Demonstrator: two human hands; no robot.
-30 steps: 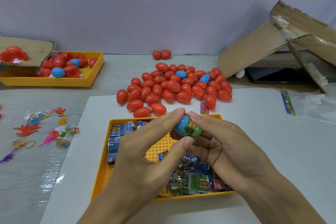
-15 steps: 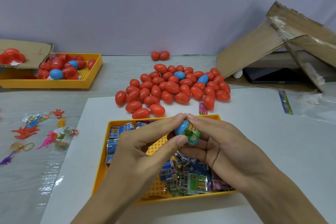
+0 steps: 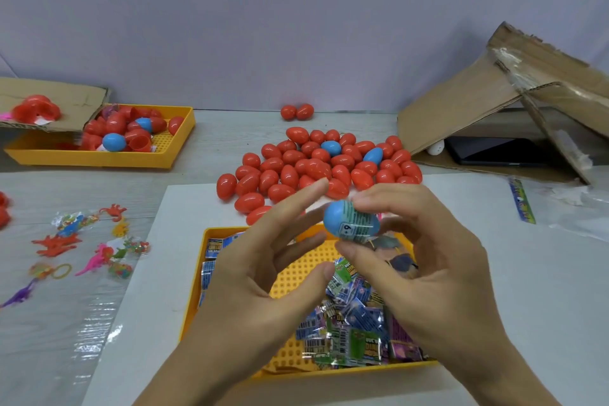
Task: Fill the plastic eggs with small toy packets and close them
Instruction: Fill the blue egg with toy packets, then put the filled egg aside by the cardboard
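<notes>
One smooth blue egg half (image 3: 339, 219), packet-stuffed, pinched by right hand (image 3: 425, 260).

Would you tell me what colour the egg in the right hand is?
Blue egg half over a green packet, head view.

Blue egg (image 3: 350, 222), held in the right hand (image 3: 425, 260): a packet showing at its seam carries a mark that reads as "6" or "9" beside a small diamond, and rows of fine print too small to read. Packets (image 3: 346, 333) in the yellow tray (image 3: 197, 293) at the near edge of the surface: barcodes and bold lettering appear on the green and blue wrappers, but no word can be made out. Blue packets (image 3: 216, 245) at the tray's far left corner: yellow lettering, blurred and illegible. Printed strip (image 3: 521, 201) toward the right edge of the surface: coloured marks only, not readable.
</notes>
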